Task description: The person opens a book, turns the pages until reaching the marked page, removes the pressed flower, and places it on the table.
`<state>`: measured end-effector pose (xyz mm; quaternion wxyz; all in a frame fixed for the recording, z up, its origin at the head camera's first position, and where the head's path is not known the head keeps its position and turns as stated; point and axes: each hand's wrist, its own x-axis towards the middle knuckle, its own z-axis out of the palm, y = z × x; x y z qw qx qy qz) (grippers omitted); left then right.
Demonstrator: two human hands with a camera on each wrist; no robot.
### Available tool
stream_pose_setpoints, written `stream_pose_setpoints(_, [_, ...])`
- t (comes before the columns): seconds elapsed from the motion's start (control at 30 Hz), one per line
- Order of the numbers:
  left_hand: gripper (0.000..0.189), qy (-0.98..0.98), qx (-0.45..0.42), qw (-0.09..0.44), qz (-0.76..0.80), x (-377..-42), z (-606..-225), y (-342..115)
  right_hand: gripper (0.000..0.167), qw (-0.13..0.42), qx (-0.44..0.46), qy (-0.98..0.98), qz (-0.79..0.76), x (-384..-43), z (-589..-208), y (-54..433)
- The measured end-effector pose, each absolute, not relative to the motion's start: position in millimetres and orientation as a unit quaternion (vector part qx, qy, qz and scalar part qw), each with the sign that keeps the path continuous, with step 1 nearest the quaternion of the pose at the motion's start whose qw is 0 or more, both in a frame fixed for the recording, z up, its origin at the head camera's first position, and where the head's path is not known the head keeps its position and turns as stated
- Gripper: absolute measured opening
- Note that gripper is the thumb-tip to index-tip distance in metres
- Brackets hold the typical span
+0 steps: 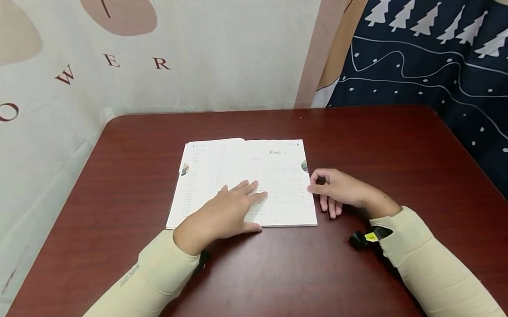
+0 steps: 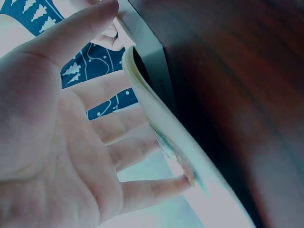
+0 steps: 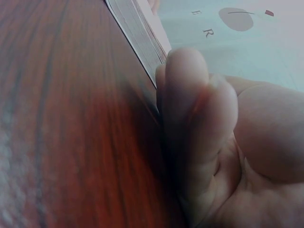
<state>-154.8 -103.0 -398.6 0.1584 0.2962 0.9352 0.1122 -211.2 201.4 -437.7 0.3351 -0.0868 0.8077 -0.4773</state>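
An open book (image 1: 280,176) with white printed pages lies on the table. My left hand (image 1: 222,214) rests across the middle and lower part of it, fingers spread and straight. In the left wrist view the palm of the left hand (image 2: 61,142) faces the camera, with the fingertips against a curved page (image 2: 156,118). At the book's right edge, my right hand (image 1: 345,190) pinches the page edge between thumb and bent forefinger; its other fingers hang loosely toward the table. The right wrist view has the right hand (image 3: 204,123) by the thick page block (image 3: 140,33).
The dark red wooden table (image 1: 310,274) spreads around the book. A pale curtain (image 1: 232,60) with letters hangs behind it, and a navy cloth (image 1: 424,70) with white trees hangs at the right. A black wrist device (image 1: 359,240) sits by the right sleeve.
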Motion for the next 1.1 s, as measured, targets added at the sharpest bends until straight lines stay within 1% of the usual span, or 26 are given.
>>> stream_pose_setpoints(0.13, [0.073,0.934,0.294,0.169,0.114,-155.9,-397.0,-102.8,0.024,0.344,-0.084,0.804,-0.479,-210.7,-435.1,201.7])
stream_pose_setpoints(0.37, [0.072,0.934,0.297,0.167,0.113,-158.5,-397.2,-103.7,0.024,0.334,-0.089,0.808,-0.477,-212.5,-435.2,202.4])
stream_pose_setpoints(0.53, [0.071,0.932,0.300,0.172,0.108,-160.1,-399.5,-105.2,0.028,0.353,-0.083,0.791,-0.493,-212.7,-435.5,203.2])
stream_pose_setpoints(0.7, [0.069,0.931,0.307,0.166,0.106,-161.0,-399.1,-105.3,0.029,0.357,-0.069,0.779,-0.510,-212.8,-435.1,204.5])
stream_pose_setpoints(0.83, [0.068,0.929,0.308,0.174,0.113,-161.7,-398.3,-105.5,0.030,0.364,-0.061,0.771,-0.518,-212.0,-435.4,204.0])
stream_pose_setpoints(1.1, [0.052,0.927,0.312,0.169,0.124,-162.6,-396.1,-108.8,0.030,0.367,-0.055,0.768,-0.522,-211.3,-436.2,202.4])
